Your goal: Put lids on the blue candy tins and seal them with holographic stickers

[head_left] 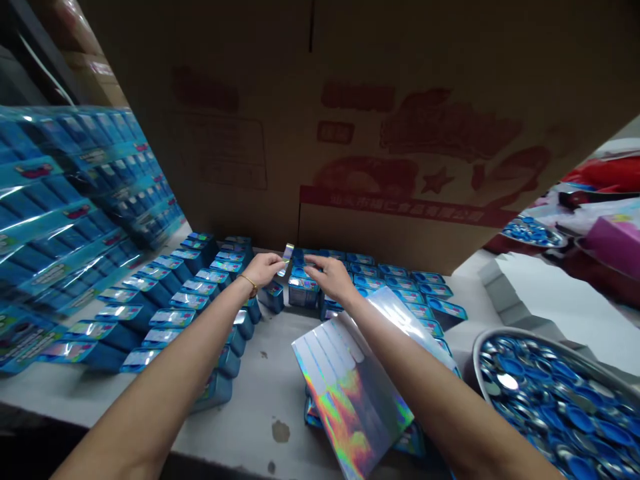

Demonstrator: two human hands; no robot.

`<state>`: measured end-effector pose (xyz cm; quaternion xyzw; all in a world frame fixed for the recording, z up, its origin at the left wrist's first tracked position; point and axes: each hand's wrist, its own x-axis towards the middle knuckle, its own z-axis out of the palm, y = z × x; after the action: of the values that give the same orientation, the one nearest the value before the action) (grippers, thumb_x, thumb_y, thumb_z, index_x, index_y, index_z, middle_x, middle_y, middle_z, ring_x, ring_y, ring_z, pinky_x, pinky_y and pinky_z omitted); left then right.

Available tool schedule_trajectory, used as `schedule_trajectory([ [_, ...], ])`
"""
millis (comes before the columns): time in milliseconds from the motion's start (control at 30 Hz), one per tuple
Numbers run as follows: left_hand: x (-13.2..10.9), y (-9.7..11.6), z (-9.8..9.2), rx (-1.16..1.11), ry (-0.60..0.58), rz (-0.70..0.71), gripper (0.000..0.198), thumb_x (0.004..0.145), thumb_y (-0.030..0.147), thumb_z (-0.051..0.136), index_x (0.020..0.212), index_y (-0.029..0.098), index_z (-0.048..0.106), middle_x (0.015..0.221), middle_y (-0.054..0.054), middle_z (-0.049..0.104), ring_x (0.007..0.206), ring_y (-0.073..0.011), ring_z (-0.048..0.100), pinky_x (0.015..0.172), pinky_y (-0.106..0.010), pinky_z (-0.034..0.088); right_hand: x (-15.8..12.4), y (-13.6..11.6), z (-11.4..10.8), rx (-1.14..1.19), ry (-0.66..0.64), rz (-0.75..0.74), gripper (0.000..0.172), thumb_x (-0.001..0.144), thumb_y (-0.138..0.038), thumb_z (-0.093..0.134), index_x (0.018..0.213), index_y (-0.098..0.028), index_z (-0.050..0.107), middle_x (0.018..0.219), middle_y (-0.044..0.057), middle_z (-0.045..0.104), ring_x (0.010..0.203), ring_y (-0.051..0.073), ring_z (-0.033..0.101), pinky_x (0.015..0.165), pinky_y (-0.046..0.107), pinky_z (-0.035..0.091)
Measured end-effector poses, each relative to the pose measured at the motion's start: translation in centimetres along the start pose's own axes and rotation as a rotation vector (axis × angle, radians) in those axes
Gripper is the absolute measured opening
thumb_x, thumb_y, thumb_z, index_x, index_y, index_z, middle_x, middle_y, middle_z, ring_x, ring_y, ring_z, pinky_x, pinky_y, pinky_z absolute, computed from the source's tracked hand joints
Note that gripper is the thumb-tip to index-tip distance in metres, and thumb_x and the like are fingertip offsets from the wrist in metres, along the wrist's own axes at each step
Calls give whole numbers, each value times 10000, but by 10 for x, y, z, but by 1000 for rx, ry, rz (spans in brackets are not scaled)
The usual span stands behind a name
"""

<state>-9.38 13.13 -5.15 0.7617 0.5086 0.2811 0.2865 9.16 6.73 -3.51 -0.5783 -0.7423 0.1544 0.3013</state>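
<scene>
My left hand, with a bracelet at the wrist, pinches a small shiny sticker strip between thumb and fingers. Just right of it, my right hand reaches over the blue tins with fingers stretched out and slightly apart; whether the fingertips touch a tin is unclear. A blue tin stands below and between the hands, and another blue tin is under the left hand. Beneath my right forearm lies a rainbow-shimmering sticker sheet, resting on more tins, with a second shiny sheet behind it.
Rows of blue tins with shiny strips on top line the table's left side. Packed blue tins are stacked at far left. A large cardboard box walls off the back. A metal bowl of blue-silver lids stands at right.
</scene>
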Motion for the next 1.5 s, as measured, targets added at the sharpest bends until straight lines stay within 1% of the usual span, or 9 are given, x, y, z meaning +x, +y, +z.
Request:
schedule_trajectory([
  [100,-7,19,-1,108,-129,54,233,670,327,478,629,141,611,551,2,558,553,-116,469,506,-208,327,14,-3,-10,162,85,-37,494,709,-374,572,1168,-206,497,1088,35,582,921,140,549,766,223,401],
  [267,-13,35,-3,242,-228,66,189,665,304,485,609,166,601,560,-2,566,557,-125,479,508,-214,311,28,0,-9,126,-5,-3,154,684,-297,599,751,-184,679,721,7,647,719,127,574,660,212,402],
  [467,-17,40,-12,242,-275,39,196,668,318,470,626,171,592,540,9,555,530,-121,470,493,-207,295,34,9,-5,224,30,37,333,648,-312,631,947,-167,624,765,0,632,682,99,549,624,196,400],
  [633,-18,43,-16,283,-278,62,182,658,295,473,618,171,599,545,9,559,538,-116,468,495,-204,288,35,8,-7,188,-93,13,221,640,-328,634,789,-172,676,720,3,637,676,102,548,590,182,380],
  [833,-10,27,-9,12,-213,-41,187,562,309,584,632,142,630,544,9,573,552,-115,482,524,-214,341,32,3,-1,159,-8,88,164,642,-308,596,652,-167,679,560,-17,600,574,96,524,500,178,333],
  [933,-5,18,-9,-239,-233,-155,261,497,296,645,691,120,642,593,-1,601,574,-118,504,561,-233,379,32,4,3,199,43,195,181,626,-324,594,652,-170,685,561,-12,609,565,101,532,495,180,342],
  [1100,3,6,-12,-380,-230,-220,297,456,288,702,697,125,641,627,-12,614,581,-111,505,562,-239,388,35,12,20,243,113,403,209,603,-354,603,664,-174,691,622,10,642,617,129,569,510,184,369],
  [1267,18,-8,-6,-347,-165,-240,251,484,271,681,682,127,627,587,1,593,564,-102,501,556,-230,391,34,21,35,209,117,524,215,596,-362,597,679,-188,694,626,20,647,611,144,578,513,202,376],
  [1500,41,-30,18,-177,-128,-254,170,473,179,664,619,121,598,499,27,540,502,-97,478,514,-224,379,29,21,37,-32,85,517,171,624,-301,563,690,-218,697,704,67,667,680,189,603,558,237,387],
])
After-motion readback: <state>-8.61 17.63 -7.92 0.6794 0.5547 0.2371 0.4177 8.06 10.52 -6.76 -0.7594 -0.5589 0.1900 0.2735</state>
